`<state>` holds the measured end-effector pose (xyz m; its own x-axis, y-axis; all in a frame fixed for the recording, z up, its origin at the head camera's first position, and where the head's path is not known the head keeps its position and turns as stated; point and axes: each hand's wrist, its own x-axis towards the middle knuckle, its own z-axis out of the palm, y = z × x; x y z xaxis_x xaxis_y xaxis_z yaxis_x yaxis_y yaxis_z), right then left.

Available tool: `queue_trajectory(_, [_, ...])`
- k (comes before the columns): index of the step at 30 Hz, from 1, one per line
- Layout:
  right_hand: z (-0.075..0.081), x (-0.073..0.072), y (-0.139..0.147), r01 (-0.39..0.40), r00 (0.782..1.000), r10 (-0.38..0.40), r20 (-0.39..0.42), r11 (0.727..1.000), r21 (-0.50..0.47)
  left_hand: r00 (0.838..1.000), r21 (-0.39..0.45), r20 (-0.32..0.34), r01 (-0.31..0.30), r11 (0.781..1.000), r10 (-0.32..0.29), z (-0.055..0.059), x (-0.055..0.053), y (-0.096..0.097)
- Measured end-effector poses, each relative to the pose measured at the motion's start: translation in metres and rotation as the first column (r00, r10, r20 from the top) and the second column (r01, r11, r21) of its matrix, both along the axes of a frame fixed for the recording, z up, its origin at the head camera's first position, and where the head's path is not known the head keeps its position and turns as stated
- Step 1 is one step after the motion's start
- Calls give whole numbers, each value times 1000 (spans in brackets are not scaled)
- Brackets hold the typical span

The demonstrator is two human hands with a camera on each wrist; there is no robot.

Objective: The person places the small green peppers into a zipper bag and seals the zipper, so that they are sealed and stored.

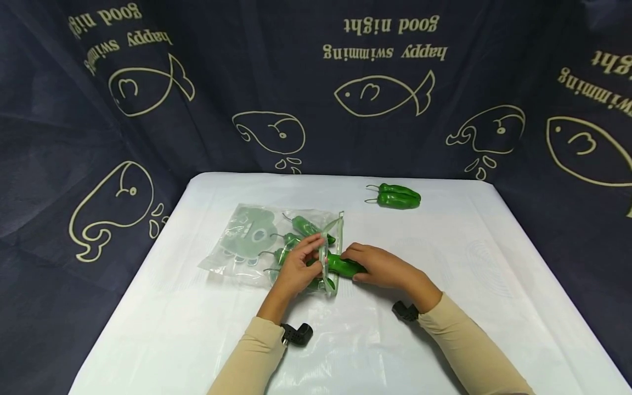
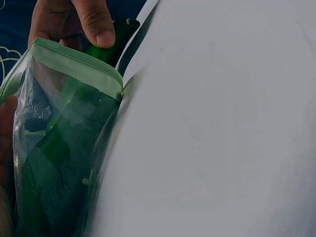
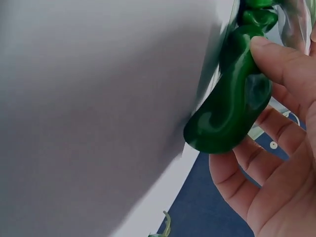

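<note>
A clear zip bag [image 1: 263, 216] with a green zip strip lies on the white table, its mouth facing right. Several green peppers [image 1: 302, 225] show through its plastic. At the mouth, my left hand [image 1: 295, 271] pinches the rim of the bag and holds it apart. My right hand [image 1: 382, 267] grips another green pepper [image 3: 222, 111] between thumb and fingers. One end of this pepper is inside the bag's mouth; the rounded end sticks out toward my right palm. In the left wrist view, the green zip strip [image 2: 79, 66] crosses in front of that pepper.
Two more green peppers [image 1: 399, 198] lie side by side near the table's back edge, right of the bag. A pale green cartoon print [image 1: 249, 233] marks the bag's left part. Dark blue cloth [image 1: 316, 148] with fish drawings hangs behind the white table [image 1: 444, 340].
</note>
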<state>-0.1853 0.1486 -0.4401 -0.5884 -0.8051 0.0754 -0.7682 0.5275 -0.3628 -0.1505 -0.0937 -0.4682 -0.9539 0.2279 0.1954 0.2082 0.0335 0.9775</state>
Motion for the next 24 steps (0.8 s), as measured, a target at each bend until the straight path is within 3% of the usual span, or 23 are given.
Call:
queue_trajectory(10, [-2,-2,-9,24,1000,-24,-8,1000,-17,1000,-27,-7,3,1000,-3,3,0,0])
queue_trajectory(17, [-5,-4,-14,3,1000,-3,1,999,-33,999,-27,1,36,999,-36,33,13,0])
queue_trajectory(24, [-6,-4,-17,-31,999,33,23,998,-57,999,-39,-10,33,999,-34,35,14,0])
